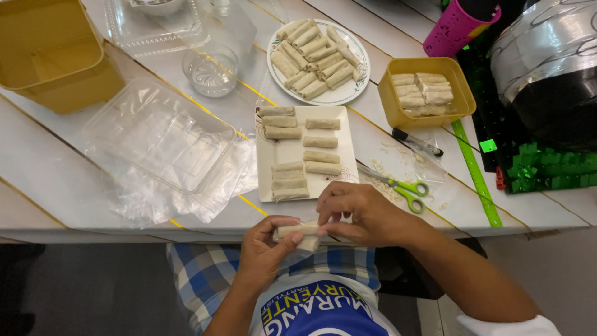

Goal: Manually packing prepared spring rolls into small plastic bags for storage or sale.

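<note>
Head view, left hand: the left hand [264, 249] is coming up from the lower middle of the frame, forearm rising from the lap, palm turned inward, wrist bent slightly toward the table edge.
Left fingers: they are curling closed around the left end of a pale spring roll [297, 233], thumb lying on top, so the roll is pinched rather than loosely cradled.
Right hand: the right hand [360, 214] is reaching in from the lower right, forearm slanting across the frame, back of the hand facing the camera, knuckles arched.
Right fingers: they are bending down and closing on the right end of the same roll, fingertips pressing its wrapper; the pads themselves are hidden under the hand.
Spring roll: it is lying roughly level between both hands, hovering just over the near edge of the white table [56, 180], above the checked lap.
Square plate [286, 152]: it is sitting just beyond the hands, carrying rolls in two columns.
Scissors [401, 186]: green-handled, they are lying just right of the square plate, near the right hand.
Round plate [357, 78]: it is holding a heap of rolls farther back.
Yellow tub [398, 109]: it is standing right of the round plate with more rolls inside.
Clear tray [155, 134]: it is resting on plastic film left of the square plate.
</note>
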